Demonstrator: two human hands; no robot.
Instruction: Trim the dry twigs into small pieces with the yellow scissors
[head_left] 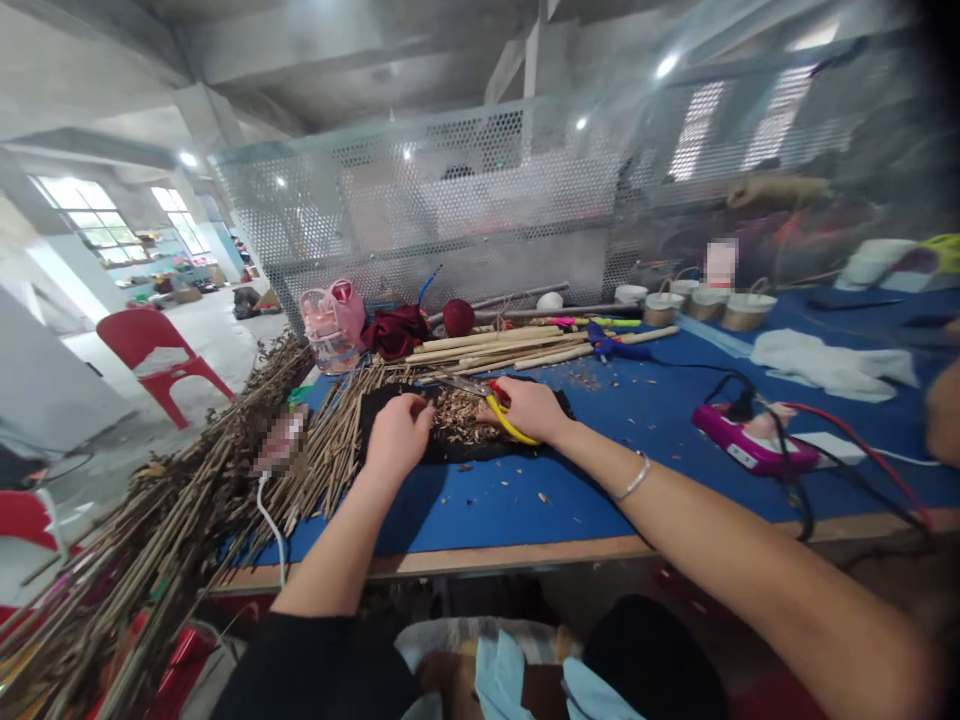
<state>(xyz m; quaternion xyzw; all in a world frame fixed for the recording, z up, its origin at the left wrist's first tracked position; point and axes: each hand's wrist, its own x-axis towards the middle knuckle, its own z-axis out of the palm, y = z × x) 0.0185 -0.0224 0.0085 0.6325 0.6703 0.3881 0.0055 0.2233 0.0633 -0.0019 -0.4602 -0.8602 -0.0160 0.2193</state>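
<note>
My right hand [529, 408] grips scissors [516, 425] with yellow and red handles. Their metal blades point left across a pile of short cut stem pieces [461, 415]. Beneath the pile lies a black cloth [379, 405] on the blue table. At the pile's left edge my left hand [397, 435] is closed, fingertips pinched together; what they hold, if anything, I cannot make out. Close by on the left is a spread of long dry stalks [330, 440], some ending near the cloth.
Pale peeled sticks [487, 348] and a blue glue gun [611, 345] lie behind the cloth. On the right are a purple power strip [750, 445] with cables, and a white cloth [832, 365]. Small cups [664, 308] stand farther back. Another person's hand [943, 410] shows at the right edge.
</note>
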